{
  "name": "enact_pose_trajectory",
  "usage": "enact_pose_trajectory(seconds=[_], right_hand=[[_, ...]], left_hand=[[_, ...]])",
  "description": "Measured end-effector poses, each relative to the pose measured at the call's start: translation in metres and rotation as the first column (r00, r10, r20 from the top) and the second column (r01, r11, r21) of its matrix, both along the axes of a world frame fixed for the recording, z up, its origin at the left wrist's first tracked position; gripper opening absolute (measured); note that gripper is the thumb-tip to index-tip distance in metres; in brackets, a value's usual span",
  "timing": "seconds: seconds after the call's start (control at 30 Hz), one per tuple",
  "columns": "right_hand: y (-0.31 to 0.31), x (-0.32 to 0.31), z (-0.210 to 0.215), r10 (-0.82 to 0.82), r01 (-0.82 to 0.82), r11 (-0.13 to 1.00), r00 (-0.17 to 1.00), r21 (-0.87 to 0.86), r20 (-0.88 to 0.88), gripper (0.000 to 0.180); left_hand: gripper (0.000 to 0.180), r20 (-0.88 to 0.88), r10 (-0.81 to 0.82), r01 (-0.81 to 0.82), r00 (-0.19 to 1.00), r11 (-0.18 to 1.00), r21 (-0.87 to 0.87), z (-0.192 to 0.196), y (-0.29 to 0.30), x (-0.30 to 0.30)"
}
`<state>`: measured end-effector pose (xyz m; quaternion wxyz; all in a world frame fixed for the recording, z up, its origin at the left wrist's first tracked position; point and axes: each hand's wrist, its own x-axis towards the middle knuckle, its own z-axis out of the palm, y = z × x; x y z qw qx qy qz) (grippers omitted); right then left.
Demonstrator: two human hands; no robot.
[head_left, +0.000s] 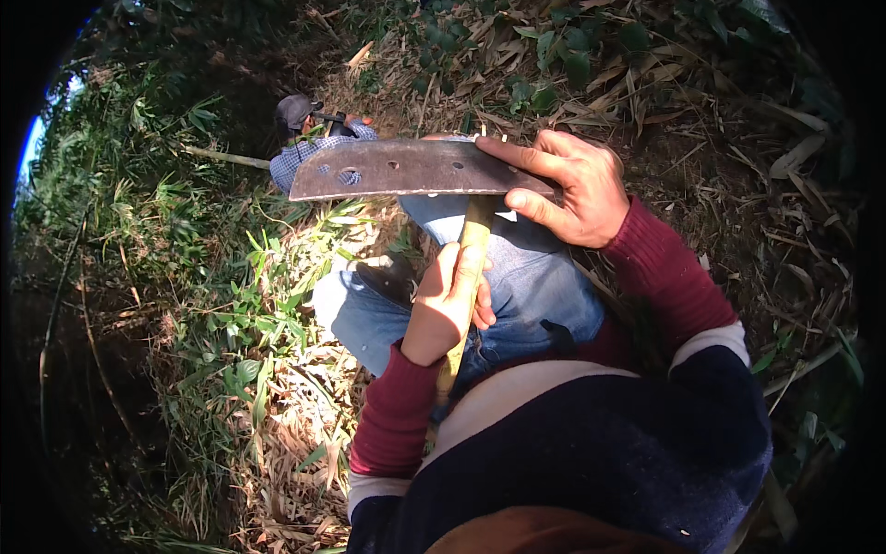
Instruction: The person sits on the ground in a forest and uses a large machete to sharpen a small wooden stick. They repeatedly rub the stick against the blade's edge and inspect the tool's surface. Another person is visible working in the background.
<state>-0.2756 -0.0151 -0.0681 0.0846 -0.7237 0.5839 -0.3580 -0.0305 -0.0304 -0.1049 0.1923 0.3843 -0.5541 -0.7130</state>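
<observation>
My right hand [577, 189] pinches the right end of a broad, dark metal blade [420, 169], index finger along its upper side and thumb near its lower edge. Several holes pierce this blade, which lies level across the view and has a pale lower edge. My left hand [452, 294] is wrapped round a yellow-green stick [476, 222] that slants up from my lap to the blade's lower edge. Whether stick and blade are joined I cannot tell. Any handle at the blade's right end is hidden by my right hand.
Beyond the blade's left end, another person [293, 138] in a cap and checked shirt is low among the plants, near a pale pole [229, 158]. My knees in jeans [554, 286] are bent beneath my hands. Dry leaves [295, 434] and green shoots [249, 314] cover the ground.
</observation>
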Motion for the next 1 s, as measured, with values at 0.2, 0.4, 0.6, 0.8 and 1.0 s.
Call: enact_pose_trajectory(seconds=[0.2,0.4,0.6,0.8,1.0], right_hand=[[0.024,0.017,-0.023,0.034,-0.035,0.999,0.992,-0.006,-0.125,0.066],[0.028,0.014,-0.023,0.068,-0.068,0.992,0.998,0.109,0.003,0.064],[0.027,-0.005,-0.031,-0.013,0.002,0.977,0.998,0.214,0.054,0.051],[0.032,-0.008,-0.032,-0.012,-0.008,0.978,0.996,0.209,0.094,0.047],[0.043,-0.002,-0.032,-0.009,-0.016,0.958,0.996,0.288,0.086,0.05]], left_hand=[[0.038,0.079,-0.032,0.024,0.996,0.994,0.104,0.017,0.012,0.007],[0.034,0.063,-0.065,0.065,0.996,0.998,0.006,0.014,0.018,0.005],[0.035,0.075,-0.036,0.036,0.997,0.999,0.002,0.012,0.02,0.006],[0.035,0.099,-0.047,0.044,0.994,0.998,0.034,0.015,0.021,0.007],[0.034,0.085,-0.07,0.066,0.994,0.996,0.058,0.018,0.02,0.005]])
